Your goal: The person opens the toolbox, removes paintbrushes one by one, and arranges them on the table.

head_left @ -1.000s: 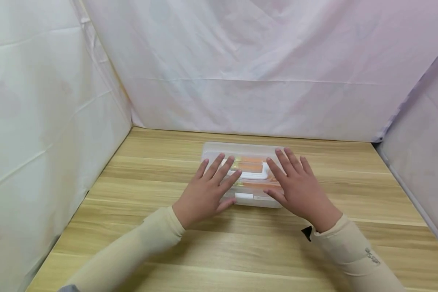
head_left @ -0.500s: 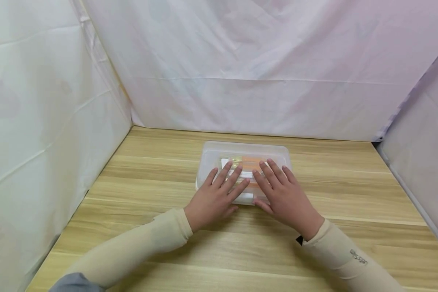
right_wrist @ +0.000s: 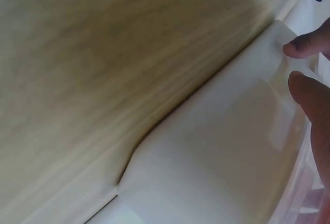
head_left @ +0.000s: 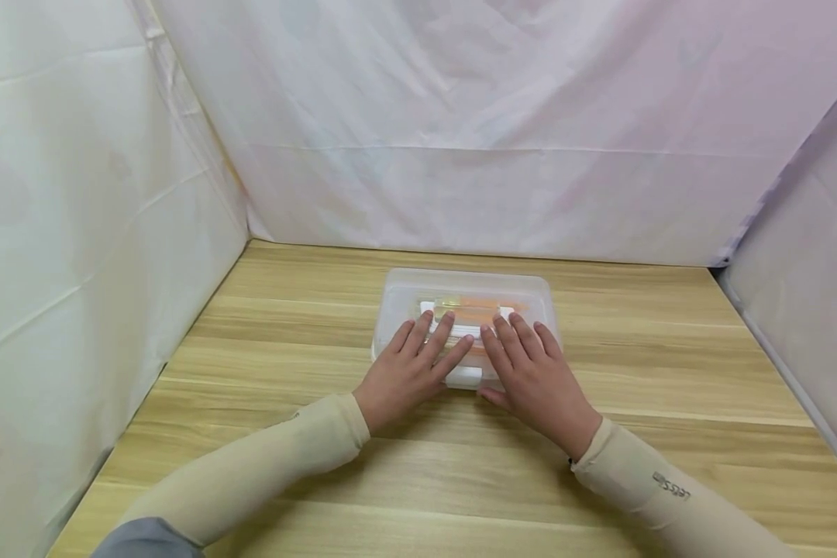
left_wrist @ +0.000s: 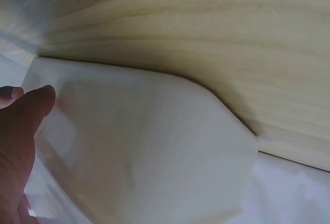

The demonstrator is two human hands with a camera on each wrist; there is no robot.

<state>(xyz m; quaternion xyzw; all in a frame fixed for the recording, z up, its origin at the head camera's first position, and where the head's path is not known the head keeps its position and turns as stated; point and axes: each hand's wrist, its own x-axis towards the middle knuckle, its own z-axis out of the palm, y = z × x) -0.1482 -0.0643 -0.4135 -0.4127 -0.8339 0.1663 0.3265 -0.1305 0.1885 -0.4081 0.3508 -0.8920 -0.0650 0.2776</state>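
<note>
A translucent plastic box (head_left: 403, 288) lies on the wooden table, with a white handle (head_left: 463, 331) on its lid and a white latch (head_left: 464, 377) at the near side. Orange and yellowish items (head_left: 484, 303) show through the lid; their kind is unclear. With fingers spread and fairly straight, my left hand (head_left: 406, 373) rests on the near left of the lid. My right hand (head_left: 539, 381) rests likewise on the near right, its thumb by the front edge. Both wrist views show the box's pale front wall (left_wrist: 154, 141) beside a thumb.
The wood-grain table (head_left: 286, 325) stretches around the box on every side. White cloth hangs as a back wall (head_left: 460, 194), a left wall (head_left: 91, 232) and a right wall (head_left: 816, 232) along the table's edges.
Both hands have moved inward and down, from hovering over the box's sides to resting on the near part of its lid. The box has shifted very slightly left.
</note>
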